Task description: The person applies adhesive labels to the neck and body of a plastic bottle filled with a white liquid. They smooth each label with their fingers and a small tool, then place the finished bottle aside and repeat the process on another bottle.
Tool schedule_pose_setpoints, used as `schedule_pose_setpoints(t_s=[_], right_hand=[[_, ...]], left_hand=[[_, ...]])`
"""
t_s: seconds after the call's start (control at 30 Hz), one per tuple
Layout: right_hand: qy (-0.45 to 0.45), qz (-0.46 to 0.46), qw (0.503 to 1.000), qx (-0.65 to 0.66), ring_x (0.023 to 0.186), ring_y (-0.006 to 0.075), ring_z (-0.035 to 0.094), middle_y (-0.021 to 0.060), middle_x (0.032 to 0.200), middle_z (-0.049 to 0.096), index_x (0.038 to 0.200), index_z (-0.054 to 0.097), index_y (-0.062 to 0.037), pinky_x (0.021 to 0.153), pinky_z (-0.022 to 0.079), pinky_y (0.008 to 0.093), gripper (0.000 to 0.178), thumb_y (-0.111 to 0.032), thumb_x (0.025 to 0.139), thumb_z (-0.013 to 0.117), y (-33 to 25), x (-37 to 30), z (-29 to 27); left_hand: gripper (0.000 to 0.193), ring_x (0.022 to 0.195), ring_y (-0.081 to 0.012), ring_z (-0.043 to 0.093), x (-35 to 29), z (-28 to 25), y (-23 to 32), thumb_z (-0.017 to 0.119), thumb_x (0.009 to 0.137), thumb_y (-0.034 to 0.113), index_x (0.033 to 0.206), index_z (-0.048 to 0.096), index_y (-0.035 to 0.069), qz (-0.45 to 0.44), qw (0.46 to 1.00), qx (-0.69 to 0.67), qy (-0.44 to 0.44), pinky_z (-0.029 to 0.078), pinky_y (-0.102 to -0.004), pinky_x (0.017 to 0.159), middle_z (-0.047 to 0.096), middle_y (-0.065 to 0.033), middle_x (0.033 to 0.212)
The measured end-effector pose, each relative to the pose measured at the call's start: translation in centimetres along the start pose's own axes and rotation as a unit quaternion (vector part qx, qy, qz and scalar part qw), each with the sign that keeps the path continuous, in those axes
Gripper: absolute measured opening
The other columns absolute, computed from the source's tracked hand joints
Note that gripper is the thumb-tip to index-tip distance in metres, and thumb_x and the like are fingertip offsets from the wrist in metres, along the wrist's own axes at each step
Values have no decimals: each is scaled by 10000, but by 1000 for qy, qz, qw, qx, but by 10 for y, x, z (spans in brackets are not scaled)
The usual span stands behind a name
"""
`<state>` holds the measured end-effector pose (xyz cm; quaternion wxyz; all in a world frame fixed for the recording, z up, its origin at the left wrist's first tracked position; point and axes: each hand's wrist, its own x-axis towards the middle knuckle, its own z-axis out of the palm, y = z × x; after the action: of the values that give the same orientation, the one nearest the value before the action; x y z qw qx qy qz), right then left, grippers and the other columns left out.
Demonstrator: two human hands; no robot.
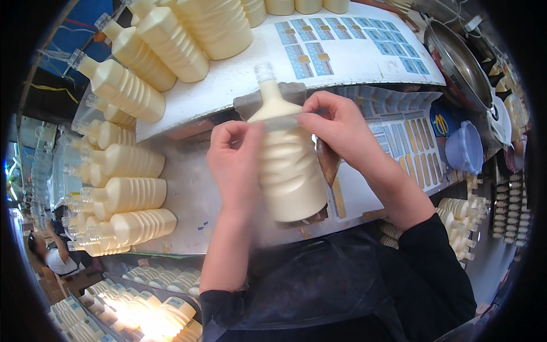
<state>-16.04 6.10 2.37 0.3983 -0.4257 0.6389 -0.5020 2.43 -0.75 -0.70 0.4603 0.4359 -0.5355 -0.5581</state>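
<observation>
A cream-filled ribbed bottle (290, 176) with a clear threaded neck lies in front of me, its neck pointing away. A greyish, see-through label strip (282, 123) stretches across the bottle just below its shoulder. At the strip's left end, the thumb and fingers of my left hand (235, 157) are pinched together, slightly blurred. My right hand (341, 122) pinches the right end between thumb and forefinger. Beneath the bottle's shoulder is a grey block-like rest (246, 104), partly hidden by the bottle.
Similar filled bottles (137, 194) crowd the left side, with more upright ones (171, 43) at the far left. Label sheets (307, 45) lie on the white board (228, 74). A purple bucket (464, 148) and a metal pan (461, 62) are at right. Another person (60, 256) sits far left.
</observation>
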Motion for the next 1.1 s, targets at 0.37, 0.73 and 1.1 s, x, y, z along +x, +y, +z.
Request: schedule_pose_setpoints(t_s=[0.37,0.73,1.1], right_hand=[[-10,29,996,79,707,15,534,-45,807,621,870,637,-49,638,417,195,62,-86,903,674,7,5,-1],[-3,33,996,89,708,18,542,-36,809,629,869,640,-47,642,423,192,61,-88,894,678,10,7,-2],[16,34,991,132,733,20,520,-34,881,618,1132,635,-45,652,429,182,164,-141,999,650,35,14,-13]], left_hand=[[299,956,-99,612,5,5,-2,730,963,132,1212,619,9,-81,986,-146,-24,515,-256,855,651,-64,1104],[328,931,-108,631,2,9,3,748,939,112,1217,607,12,-77,991,-104,-25,540,-268,826,662,-74,1080],[306,1043,-129,629,-1,4,0,546,1090,247,1265,626,9,-89,985,-140,-45,529,-290,921,670,-75,1157]])
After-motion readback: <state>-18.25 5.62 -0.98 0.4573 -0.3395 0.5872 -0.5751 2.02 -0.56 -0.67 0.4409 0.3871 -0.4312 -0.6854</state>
